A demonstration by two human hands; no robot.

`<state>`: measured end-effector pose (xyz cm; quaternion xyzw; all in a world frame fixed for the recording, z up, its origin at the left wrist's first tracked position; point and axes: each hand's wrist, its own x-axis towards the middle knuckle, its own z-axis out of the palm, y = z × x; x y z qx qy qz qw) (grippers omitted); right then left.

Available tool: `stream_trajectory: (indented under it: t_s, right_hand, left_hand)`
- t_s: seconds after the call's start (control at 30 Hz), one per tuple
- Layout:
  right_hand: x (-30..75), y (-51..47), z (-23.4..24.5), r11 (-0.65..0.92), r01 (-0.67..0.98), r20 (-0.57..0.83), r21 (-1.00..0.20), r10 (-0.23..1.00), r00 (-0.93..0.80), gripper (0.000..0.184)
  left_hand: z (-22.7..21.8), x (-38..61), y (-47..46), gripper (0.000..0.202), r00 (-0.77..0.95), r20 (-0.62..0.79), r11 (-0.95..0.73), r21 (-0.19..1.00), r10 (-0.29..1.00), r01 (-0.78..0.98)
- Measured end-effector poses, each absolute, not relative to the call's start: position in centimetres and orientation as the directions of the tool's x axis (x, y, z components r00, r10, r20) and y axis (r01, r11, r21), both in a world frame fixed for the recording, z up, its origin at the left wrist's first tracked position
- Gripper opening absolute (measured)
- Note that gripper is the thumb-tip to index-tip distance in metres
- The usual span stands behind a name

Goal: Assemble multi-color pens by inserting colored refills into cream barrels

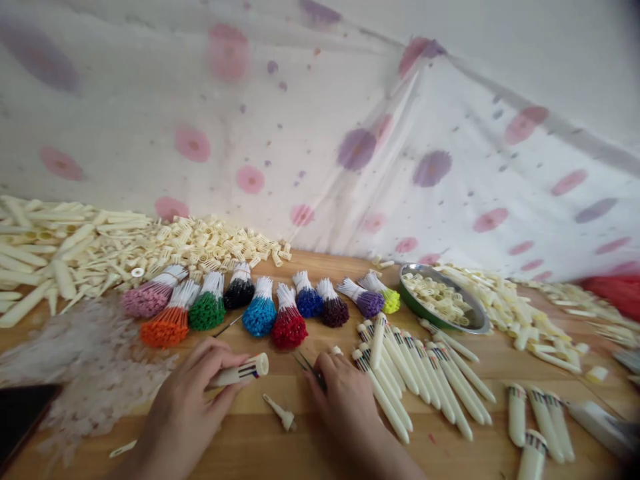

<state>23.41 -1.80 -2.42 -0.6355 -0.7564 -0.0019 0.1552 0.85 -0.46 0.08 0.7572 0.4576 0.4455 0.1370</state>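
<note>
The left hand (197, 390) is grasping a cream barrel (237, 375) between thumb and fingers, while the right hand (347, 393) is gripping dark tweezers (312, 372). Principal risk: the barrel is presenting its open end toward the right hand, so a loosening pinch could be letting it roll, and anything loose inside could be sliding out; its inner contents are not showing clearly. Secondary risk: a loose cream fitting (281, 412) is lying on the surface (260, 453) between the two hands, where a careless inward sweep of either wrist could be knocking it away. The row of cream pens (407, 360) is lying just beside the right hand's outer side, and an outward swing could be disturbing it. As to pose, the left hand is holding the barrel nearly level, back of the hand facing up. The right hand is keeping low, palm down and fingers curled, with the tweezers pointing forward and leftward, apart from the barrel, toward the red-tipped bundle (289, 327) ahead.
</note>
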Motion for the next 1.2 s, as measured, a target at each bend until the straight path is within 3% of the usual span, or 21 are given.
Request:
stream_trajectory:
  t_s: [0.1,0.27,0.47,0.8,1.2]
  right_hand:
    - [23.1,-1.3,-2.3,0.14,0.972,0.211,-0.19,0.973,-0.099,0.013]
    - [27.6,1.3,0.4,-0.063,0.97,0.227,-0.236,0.967,0.118,0.018]
    - [36.4,6.6,1.9,-0.331,0.897,0.172,-0.292,0.905,0.39,0.021]
    - [37.3,10.5,0.7,-0.275,0.894,-0.062,-0.353,0.961,0.271,0.027]
    - [35.8,10.3,0.4,-0.286,0.785,-0.175,-0.55,0.958,0.226,0.026]
  left_hand:
    - [0.0,0.9,-0.3,0.006,0.19,0.517,-0.527,0.651,0.835,0.546]
    - [0.1,0.8,-0.3,0.013,0.194,0.567,-0.559,0.59,0.801,0.583]
    - [-0.5,0.6,-0.3,0.017,0.186,0.468,-0.487,0.685,0.864,0.542]
    - [-1.0,0.8,-0.3,0.023,0.138,0.439,-0.443,0.736,0.888,0.512]
    - [-1.3,0.2,0.4,0.01,0.249,0.492,-0.539,0.63,0.834,0.559]
